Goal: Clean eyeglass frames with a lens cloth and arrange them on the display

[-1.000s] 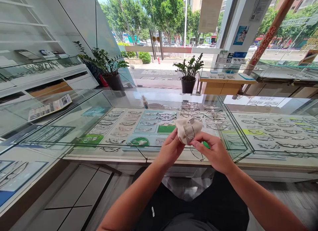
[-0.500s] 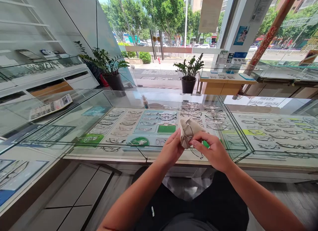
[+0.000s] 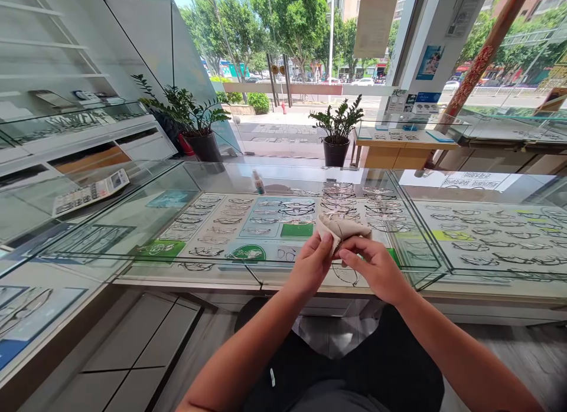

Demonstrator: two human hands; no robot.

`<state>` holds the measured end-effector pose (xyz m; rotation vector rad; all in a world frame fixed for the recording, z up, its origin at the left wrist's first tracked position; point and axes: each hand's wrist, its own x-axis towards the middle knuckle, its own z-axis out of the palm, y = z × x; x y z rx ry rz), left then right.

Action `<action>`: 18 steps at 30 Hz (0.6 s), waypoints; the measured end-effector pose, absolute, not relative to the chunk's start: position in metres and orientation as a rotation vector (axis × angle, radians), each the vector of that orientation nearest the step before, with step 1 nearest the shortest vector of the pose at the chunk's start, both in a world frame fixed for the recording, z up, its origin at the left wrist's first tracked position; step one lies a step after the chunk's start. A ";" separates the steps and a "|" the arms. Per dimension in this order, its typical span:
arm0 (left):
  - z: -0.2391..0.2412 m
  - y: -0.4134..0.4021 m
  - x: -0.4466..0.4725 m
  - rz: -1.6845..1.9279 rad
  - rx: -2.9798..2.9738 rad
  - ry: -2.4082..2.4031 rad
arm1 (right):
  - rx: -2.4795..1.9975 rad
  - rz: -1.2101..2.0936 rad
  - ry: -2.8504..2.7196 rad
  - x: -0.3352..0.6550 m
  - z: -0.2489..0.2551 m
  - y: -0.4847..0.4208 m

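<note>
Both my hands are raised over the near edge of a glass display counter (image 3: pixel 425 255). My left hand (image 3: pixel 310 264) pinches a beige cleaning cloth (image 3: pixel 343 228) folded over a pair of glasses (image 3: pixel 345 274), whose thin frame hangs below my fingers. My right hand (image 3: pixel 374 267) is closed on the same cloth and glasses from the right, fingertips almost meeting the left thumb. The lens inside the cloth is hidden.
Under the counter glass lie several rows of eyeglass frames (image 3: pixel 292 211) on green and blue mats. A small spray bottle (image 3: pixel 258 182) stands on the counter top. Two potted plants (image 3: pixel 336 131) stand behind. Another glass case (image 3: pixel 80 193) runs along the left.
The cloth, loosely open around the glasses a second ago, has been folded flatter over them. Both hands have shifted slightly closer together.
</note>
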<state>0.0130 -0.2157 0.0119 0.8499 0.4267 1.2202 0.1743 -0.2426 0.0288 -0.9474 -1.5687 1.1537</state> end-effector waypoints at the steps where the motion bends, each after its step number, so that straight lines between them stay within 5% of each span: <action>1: 0.011 -0.214 0.013 1.225 0.871 0.427 | -0.937 1.180 -1.554 0.175 0.029 -0.242; 18: 0.042 -0.173 -0.009 1.089 1.231 0.445 | -0.728 1.541 -1.363 0.189 0.047 -0.200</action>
